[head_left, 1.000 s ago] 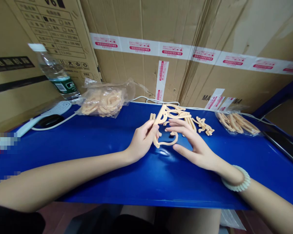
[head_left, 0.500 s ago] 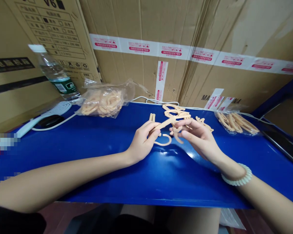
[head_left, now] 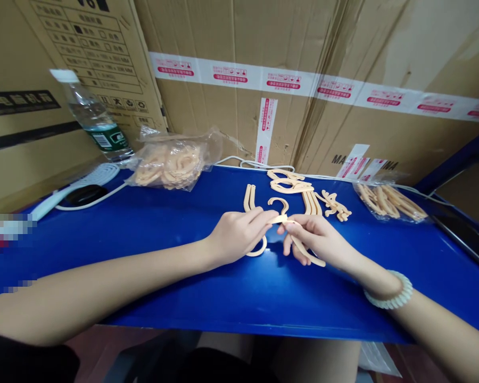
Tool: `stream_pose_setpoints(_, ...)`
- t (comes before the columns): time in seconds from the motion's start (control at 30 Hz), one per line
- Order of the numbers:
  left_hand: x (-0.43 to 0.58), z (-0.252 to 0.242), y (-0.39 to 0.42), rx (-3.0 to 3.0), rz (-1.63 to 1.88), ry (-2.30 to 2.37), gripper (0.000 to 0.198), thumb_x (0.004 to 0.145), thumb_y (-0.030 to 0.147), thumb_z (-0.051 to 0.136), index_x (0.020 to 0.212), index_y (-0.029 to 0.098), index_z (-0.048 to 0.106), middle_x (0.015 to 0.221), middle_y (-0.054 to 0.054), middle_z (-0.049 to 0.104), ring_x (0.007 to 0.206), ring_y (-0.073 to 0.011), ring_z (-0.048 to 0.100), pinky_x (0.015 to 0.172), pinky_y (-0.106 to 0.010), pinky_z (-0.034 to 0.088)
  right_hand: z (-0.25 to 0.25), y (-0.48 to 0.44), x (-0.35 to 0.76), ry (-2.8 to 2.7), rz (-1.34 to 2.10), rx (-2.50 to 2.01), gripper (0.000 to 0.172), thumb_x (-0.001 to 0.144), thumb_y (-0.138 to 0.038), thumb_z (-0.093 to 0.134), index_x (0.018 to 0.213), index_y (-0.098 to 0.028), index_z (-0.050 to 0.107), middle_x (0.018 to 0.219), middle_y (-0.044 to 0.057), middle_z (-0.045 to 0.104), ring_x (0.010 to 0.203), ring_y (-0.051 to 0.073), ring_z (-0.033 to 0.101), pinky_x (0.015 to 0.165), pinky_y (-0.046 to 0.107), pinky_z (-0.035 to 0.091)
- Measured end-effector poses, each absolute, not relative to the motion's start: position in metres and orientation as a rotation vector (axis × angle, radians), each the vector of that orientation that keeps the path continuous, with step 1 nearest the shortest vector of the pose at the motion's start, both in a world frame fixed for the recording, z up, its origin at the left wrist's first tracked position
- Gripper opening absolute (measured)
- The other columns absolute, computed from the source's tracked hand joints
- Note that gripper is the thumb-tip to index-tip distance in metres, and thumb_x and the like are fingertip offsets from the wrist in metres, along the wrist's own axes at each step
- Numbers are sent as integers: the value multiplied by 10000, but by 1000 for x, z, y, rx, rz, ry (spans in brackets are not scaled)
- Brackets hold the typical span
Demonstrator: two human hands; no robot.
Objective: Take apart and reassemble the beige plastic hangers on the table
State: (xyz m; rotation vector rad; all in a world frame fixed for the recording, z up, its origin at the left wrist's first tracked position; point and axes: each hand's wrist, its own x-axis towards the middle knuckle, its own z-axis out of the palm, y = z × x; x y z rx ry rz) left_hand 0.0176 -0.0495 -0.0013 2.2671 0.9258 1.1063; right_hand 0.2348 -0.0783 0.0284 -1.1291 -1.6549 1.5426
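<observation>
A beige folding clothes hanger (head_left: 310,256) is held over the table between my two hands, with its hook (head_left: 281,205) pointing away from me. My left hand (head_left: 241,234) is closed around the hanger's left side; a curved end (head_left: 259,249) shows below its fingers. My right hand (head_left: 317,236) pinches the other side near the middle joint, and the right arm of the hanger slants down toward me. Beyond my left hand lie two curved beige strips (head_left: 249,197). Several similar strips (head_left: 311,204) lie just past my right hand, beside a small pile of hooks (head_left: 335,206).
Looped hanger pieces (head_left: 289,185) lie at the back of the blue table (head_left: 231,298). Plastic bags of beige parts stand left (head_left: 171,165) and right (head_left: 391,202). A water bottle (head_left: 99,125), a white handheld fan-like item (head_left: 83,181) and a dark phone-like slab (head_left: 463,234) flank them. Cardboard boxes (head_left: 239,32) wall the back.
The hanger has turned, so its hook now points away and one arm slants down to the right. My right hand has closed on it and moved slightly lower; my left hand has rolled palm-down.
</observation>
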Motion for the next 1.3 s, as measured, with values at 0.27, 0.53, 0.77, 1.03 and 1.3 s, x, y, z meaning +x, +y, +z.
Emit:
stream_pose_setpoints(0.27, 16, 8, -46, 2592, 848, 972, 285, 922, 324, 507, 675, 201, 582, 584, -41, 505, 487, -142, 360, 503, -244, 239, 27, -87, 229, -1757, 1487, -1210, 382, 925, -542, 598, 893, -162, 605, 581, 12, 684, 310, 88, 499, 298, 165, 327)
stream_pose_setpoints(0.53, 17, 10, -49, 2549, 986, 934, 308, 909, 314, 559, 625, 209, 506, 513, 13, 373, 452, -121, 209, 519, -267, 138, 26, -93, 225, -1938, 1042, -1234, 425, 996, -526, 516, 721, -204, 558, 501, -17, 620, 323, 102, 508, 363, 201, 390)
stream_pose_setpoints(0.77, 19, 9, -56, 2404, 1000, 988, 258, 921, 295, 566, 681, 208, 527, 516, 30, 371, 440, -115, 205, 541, -263, 131, 26, -100, 227, -2214, 449, -1135, 406, 1050, -417, 424, 723, -213, 550, 543, -2, 598, 417, 120, 514, 484, 242, 386)
stream_pose_setpoints(1.03, 23, 3, -54, 1984, 939, 954, 316, 999, 368, 442, 771, 195, 575, 551, 30, 462, 466, -114, 404, 504, -223, 271, 46, -85, 242, -1896, 879, -1127, 357, 1020, -489, 515, 860, -190, 624, 603, 8, 668, 444, 140, 597, 468, 246, 454)
stream_pose_setpoints(1.3, 26, -7, -42, 1324, 977, 767, 387, 904, 555, 580, 899, 169, 563, 503, 97, 378, 378, -60, 350, 386, -163, 295, 76, -48, 308, -1705, -41, -1238, 161, 897, -348, 692, 841, -226, 781, 941, 65, 758, 852, 237, 696, 724, 337, 537)
